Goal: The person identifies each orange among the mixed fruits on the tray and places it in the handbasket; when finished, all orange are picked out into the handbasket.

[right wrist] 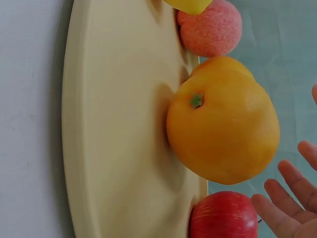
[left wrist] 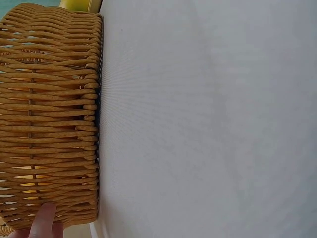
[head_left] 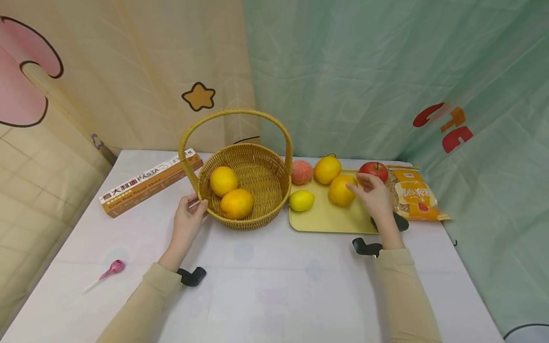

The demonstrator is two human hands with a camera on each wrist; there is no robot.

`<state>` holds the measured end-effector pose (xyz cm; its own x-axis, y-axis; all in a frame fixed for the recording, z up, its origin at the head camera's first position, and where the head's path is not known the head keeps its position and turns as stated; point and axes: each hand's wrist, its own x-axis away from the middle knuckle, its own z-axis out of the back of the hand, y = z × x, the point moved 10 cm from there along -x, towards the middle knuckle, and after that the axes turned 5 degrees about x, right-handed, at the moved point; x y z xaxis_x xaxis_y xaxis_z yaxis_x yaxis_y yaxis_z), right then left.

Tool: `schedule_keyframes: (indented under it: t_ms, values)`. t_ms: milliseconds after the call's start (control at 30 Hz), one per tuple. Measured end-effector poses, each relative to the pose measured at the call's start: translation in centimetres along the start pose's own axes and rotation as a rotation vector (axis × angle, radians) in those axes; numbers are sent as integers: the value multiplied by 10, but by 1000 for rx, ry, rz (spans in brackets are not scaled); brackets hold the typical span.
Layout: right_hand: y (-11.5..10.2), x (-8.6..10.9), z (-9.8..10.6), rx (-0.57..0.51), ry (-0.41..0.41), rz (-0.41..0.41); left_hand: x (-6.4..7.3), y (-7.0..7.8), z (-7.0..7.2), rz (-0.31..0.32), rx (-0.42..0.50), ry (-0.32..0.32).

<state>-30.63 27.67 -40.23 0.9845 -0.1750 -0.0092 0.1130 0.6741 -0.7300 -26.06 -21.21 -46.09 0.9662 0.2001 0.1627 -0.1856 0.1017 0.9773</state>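
Note:
At the left side of a wicker basket (head_left: 266, 221), my left hand (head_left: 188, 216) holds its wall; in the left wrist view a finger (left wrist: 43, 218) lies against the weave. Two oranges (head_left: 237, 204) sit inside the basket, towards its left. My right hand (head_left: 375, 195) is over the yellow tray (head_left: 326, 221), fingers spread and apart, just right of the nearer orange (right wrist: 223, 129). Behind that orange stands another orange (head_left: 328, 169). A lemon (head_left: 301, 200) and a pink peach (head_left: 302, 172) are at the tray's left; a red apple (head_left: 374, 170) is partly hidden by my hand.
A pasta box (head_left: 150, 183) lies left of the basket, and a pink lollipop (head_left: 113, 267) near the table's left edge. An orange-and-clear snack bag (head_left: 413, 193) lies right of the tray. Something dark green (head_left: 401, 222) is partly covered by my right wrist.

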Motion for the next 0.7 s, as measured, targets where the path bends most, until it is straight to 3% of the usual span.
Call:
schedule_keyframes:
  t_ms: [467, 700]
  values:
    - [16, -10, -40, 88, -142, -96, -1, -1, 0, 5, -4, 0]
    - [18, -11, -46, 61, -119, -104, -1, -1, 0, 5, -6, 4]
